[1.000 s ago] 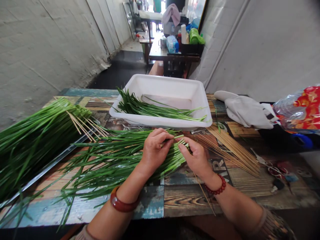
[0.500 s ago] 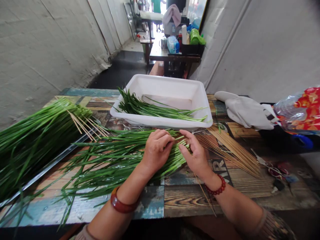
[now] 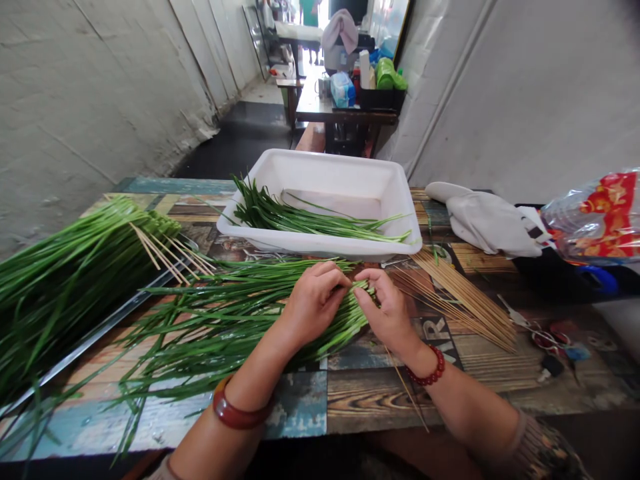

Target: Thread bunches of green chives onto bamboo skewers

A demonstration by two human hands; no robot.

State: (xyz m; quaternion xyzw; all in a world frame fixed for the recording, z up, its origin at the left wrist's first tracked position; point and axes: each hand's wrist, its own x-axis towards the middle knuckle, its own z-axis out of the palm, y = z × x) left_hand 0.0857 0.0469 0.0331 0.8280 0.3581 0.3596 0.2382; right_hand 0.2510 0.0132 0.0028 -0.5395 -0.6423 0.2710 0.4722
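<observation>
Long green garlic chives (image 3: pixel 215 320) lie spread on the table, their pale cut ends toward the right. My left hand (image 3: pixel 316 300) rests over them with thumb and fingers pinched on chive stalks near the pale ends. Facing it, my right hand (image 3: pixel 387 308) has its thumb and forefinger closed around the tips of the chives. A single bamboo skewer (image 3: pixel 407 390) sticks out below my right hand toward the table's front edge; its upper end is hidden. More bamboo skewers (image 3: pixel 465 300) lie in a loose pile to the right.
Behind my hands stands a white plastic tub (image 3: pixel 320 245) with some chives inside. Skewered chives (image 3: pixel 75 267) are heaped on a metal tray (image 3: pixel 100 340) at left. Scissors (image 3: pixel 547 339), keys (image 3: pixel 550 367), a white cap (image 3: pixel 487 217) and a plastic bag (image 3: pixel 595 217) sit at right.
My right hand has moved in toward the left hand, and its thumb and forefinger have closed on the chive ends. The view has shifted slightly.
</observation>
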